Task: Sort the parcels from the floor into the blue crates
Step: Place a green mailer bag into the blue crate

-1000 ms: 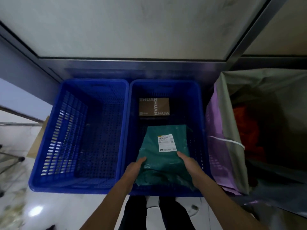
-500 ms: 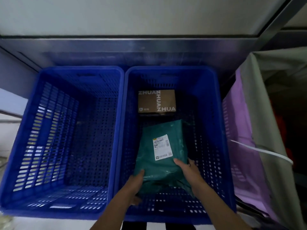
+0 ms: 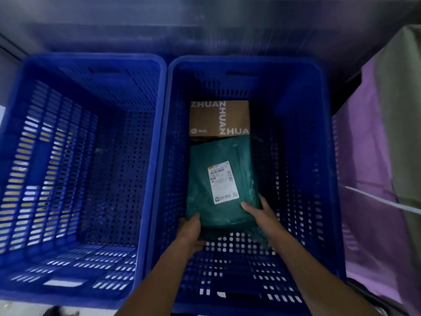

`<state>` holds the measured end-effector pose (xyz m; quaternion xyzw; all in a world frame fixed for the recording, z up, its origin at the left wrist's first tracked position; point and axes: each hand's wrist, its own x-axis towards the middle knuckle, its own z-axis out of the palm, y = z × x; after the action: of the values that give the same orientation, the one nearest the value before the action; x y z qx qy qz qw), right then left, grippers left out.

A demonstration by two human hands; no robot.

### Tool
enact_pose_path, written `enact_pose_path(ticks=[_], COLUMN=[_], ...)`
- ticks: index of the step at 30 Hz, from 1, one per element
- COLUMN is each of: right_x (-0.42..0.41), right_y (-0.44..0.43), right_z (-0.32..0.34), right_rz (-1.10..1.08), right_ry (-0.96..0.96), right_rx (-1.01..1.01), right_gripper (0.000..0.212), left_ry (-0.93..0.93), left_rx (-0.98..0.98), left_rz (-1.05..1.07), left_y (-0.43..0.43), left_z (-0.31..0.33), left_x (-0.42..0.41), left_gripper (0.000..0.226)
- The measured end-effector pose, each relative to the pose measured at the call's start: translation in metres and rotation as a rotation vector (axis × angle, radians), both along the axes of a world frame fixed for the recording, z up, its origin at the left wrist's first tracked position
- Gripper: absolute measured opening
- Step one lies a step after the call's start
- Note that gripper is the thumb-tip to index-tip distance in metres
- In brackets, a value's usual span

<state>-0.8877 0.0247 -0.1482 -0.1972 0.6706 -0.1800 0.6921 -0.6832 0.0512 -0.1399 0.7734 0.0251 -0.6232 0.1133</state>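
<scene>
Gripped green plastic mailer bag (image 3: 218, 179) at 7 o'clock corner with left hand (image 3: 190, 231), 5 o'clock with right hand (image 3: 259, 215), down inside right-side perforated blue crate (image 3: 246, 61), brown cardboard box (image 3: 218, 118) just beside at 12 o'clock

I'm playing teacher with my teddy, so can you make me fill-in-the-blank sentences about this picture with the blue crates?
The left hand and right hand hold a ___ mailer bag.
Beyond it sits a cardboard box printed with ___.
Both parcels are in the ___ blue crate.
The bag's label is ___.
Missing words: green, ZHUAN, right, white.
</scene>
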Motion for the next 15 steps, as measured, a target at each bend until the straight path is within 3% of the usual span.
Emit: enact_pose_path(ticks=[6, 9, 12, 15], right_x=[-0.004, 0.004, 0.011, 0.013], right_y=[-0.001, -0.002, -0.003, -0.009], right_z=[-0.02, -0.025, -0.032, -0.037], right_rz=[0.039, 0.087, 0.12, 0.142], right_ry=[0.095, 0.094, 0.113, 0.111], right_rx=[0.011, 0.037, 0.044, 0.042], right_gripper=[0.063, 0.067, 0.072, 0.072], left_ry=[-0.035, -0.089, -0.065, -0.039], left_rx=[-0.052, -0.034, -0.037, -0.039], left_rz=[0.071, 0.006, -0.059, -0.112], left_y=[-0.006, -0.01, -0.014, -0.017], left_z=[-0.019, -0.027, -0.021, -0.019], left_x=[-0.011, -0.008, -0.006, -0.007], left_gripper=[0.055, 0.05, 0.027, 0.017])
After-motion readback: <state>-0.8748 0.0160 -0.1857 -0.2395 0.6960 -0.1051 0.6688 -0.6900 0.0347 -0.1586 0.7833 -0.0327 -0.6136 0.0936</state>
